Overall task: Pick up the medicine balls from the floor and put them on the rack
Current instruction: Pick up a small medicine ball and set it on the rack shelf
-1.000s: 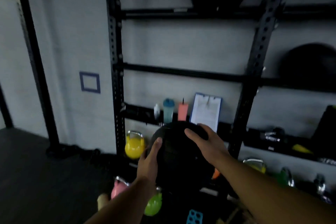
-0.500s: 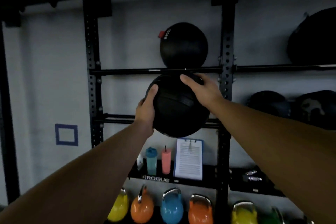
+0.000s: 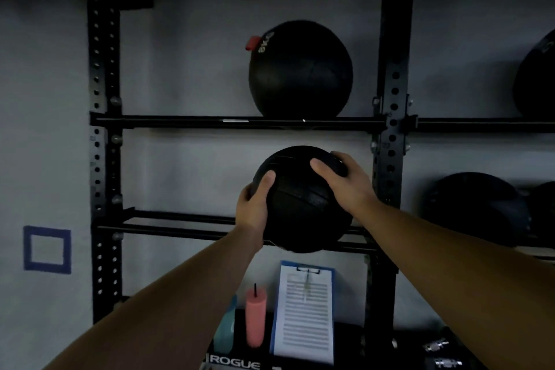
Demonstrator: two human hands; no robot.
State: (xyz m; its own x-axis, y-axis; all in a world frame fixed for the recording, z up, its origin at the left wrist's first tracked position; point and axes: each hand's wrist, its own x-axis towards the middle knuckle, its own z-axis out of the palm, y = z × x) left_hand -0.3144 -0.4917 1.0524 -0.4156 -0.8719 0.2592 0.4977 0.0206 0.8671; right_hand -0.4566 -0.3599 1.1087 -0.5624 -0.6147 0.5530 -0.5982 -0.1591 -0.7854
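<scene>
I hold a black medicine ball (image 3: 300, 204) with both hands at the middle shelf rails (image 3: 180, 224) of the black rack (image 3: 103, 159). My left hand (image 3: 253, 207) grips its left side and my right hand (image 3: 345, 183) lies over its upper right. The ball's underside sits at the level of the rails; whether it rests on them I cannot tell. Another black medicine ball (image 3: 300, 69) with a red tag sits on the shelf above. More dark balls (image 3: 477, 210) lie on the middle shelf in the right bay.
Below the held ball stand a clipboard (image 3: 303, 315), a pink cup (image 3: 256, 320) and a teal bottle (image 3: 225, 333) on a lower shelf. A rack upright (image 3: 390, 144) stands just right of my right hand. A blue tape square (image 3: 47, 249) marks the wall at left.
I have lifted the ball from near the floor up to the middle shelf and pushed it toward the wall. My view has risen, so the kettlebells below have dropped out of sight.
</scene>
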